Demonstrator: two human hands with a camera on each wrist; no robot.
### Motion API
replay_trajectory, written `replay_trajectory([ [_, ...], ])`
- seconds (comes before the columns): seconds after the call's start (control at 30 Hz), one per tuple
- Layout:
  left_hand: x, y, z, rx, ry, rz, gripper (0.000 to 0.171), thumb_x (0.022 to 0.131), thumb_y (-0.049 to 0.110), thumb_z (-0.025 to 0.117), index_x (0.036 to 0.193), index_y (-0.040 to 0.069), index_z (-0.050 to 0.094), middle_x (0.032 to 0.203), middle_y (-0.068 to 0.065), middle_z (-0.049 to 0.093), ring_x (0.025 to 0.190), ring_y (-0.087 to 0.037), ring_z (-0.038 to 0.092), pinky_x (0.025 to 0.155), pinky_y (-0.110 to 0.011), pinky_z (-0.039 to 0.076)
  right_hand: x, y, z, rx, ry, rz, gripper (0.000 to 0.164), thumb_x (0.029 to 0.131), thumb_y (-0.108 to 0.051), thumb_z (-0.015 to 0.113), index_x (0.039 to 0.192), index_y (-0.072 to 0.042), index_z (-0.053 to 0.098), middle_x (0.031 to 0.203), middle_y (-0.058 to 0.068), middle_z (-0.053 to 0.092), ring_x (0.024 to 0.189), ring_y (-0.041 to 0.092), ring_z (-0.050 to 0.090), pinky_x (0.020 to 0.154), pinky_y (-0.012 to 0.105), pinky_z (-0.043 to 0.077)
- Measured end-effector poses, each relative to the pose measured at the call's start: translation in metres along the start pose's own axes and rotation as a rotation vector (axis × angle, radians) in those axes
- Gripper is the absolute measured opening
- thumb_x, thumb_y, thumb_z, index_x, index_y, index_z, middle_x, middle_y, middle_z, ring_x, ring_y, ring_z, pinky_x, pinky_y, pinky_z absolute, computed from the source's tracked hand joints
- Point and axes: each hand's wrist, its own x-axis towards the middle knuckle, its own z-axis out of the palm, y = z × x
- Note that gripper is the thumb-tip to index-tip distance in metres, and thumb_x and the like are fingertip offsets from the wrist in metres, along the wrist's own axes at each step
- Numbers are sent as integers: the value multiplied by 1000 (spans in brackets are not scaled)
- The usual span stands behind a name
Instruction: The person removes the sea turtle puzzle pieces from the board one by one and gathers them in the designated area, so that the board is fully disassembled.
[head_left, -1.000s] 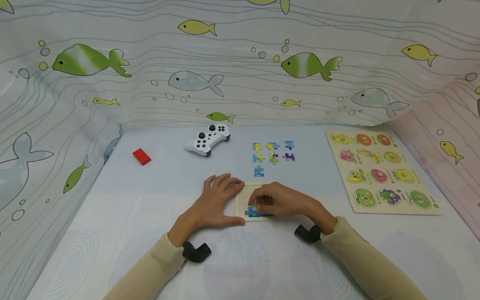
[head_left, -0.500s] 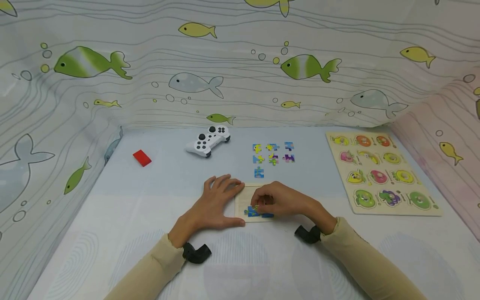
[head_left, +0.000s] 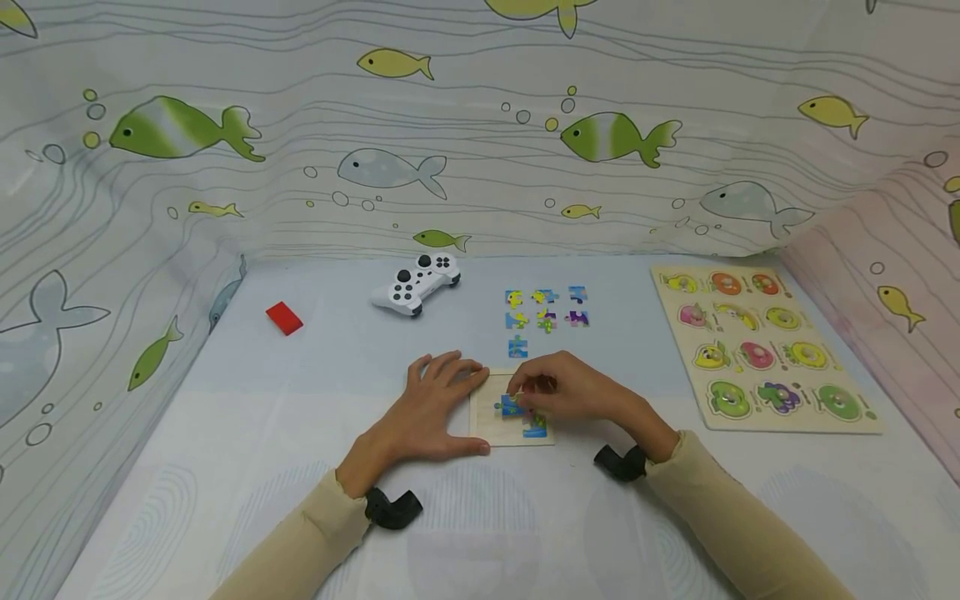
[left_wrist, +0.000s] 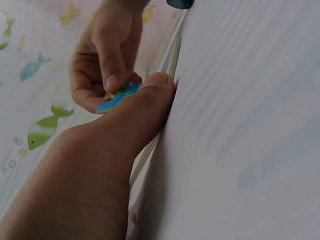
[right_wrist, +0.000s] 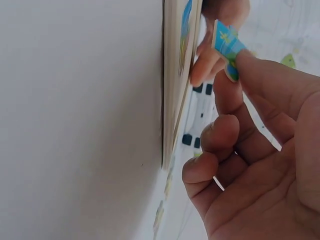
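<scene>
My right hand (head_left: pixel 564 385) pinches a blue jigsaw puzzle piece (right_wrist: pixel 227 46) between thumb and index finger; the other fingers curl loosely beneath. In the head view it holds the piece over a small wooden puzzle tray (head_left: pixel 487 427). Another piece, blue and green (head_left: pixel 536 430), lies in the tray's lower right corner. Spread along the tray's left side is my left hand (head_left: pixel 433 410), its index fingertip at the far left corner and its thumb at the near left corner. The left wrist view shows the left thumb (left_wrist: pixel 145 102) lying along the tray's near edge.
Behind the tray lie several loose puzzle pieces (head_left: pixel 517 347) in rows. A white game controller (head_left: pixel 418 285) sits at the back, with a red card-like block (head_left: pixel 284 318) to its left. A wooden fruit puzzle board (head_left: pixel 772 419) lies at the right.
My right hand has lifted the blue piece from the tray's near edge and moved it slightly away from me, uncovering the piece in the lower right corner. The left hand stays put.
</scene>
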Motion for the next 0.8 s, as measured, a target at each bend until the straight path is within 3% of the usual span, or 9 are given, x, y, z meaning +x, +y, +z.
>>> replay_trajectory([
  [0.37,-1,1,-2,-1,-6,-5,101,76,77,67,156,21,42,155,2,44,152,-31,28,117,-65,16,-1,18,-13,-15,123,57,13,95,-15,72,106,-19,77,87,-4,68,72,14,51,65,22,42],
  [0.6,-1,1,-2,-3,-6,-4,101,76,77,67,156,21,42,155,3,44,152,-30,27,117,-65,15,-3,30,-23,-32,225,167,14,94,-17,73,107,-20,78,84,-2,66,75,17,53,65,23,43],
  [0.8,0,0,0,4,-11,-4,101,76,78,66,157,22,41,156,3,43,152,-30,27,117,-65,16,-5,37,-27,-62,255,231,14,95,-18,72,109,-19,77,86,0,65,79,17,53,66,24,43],
])
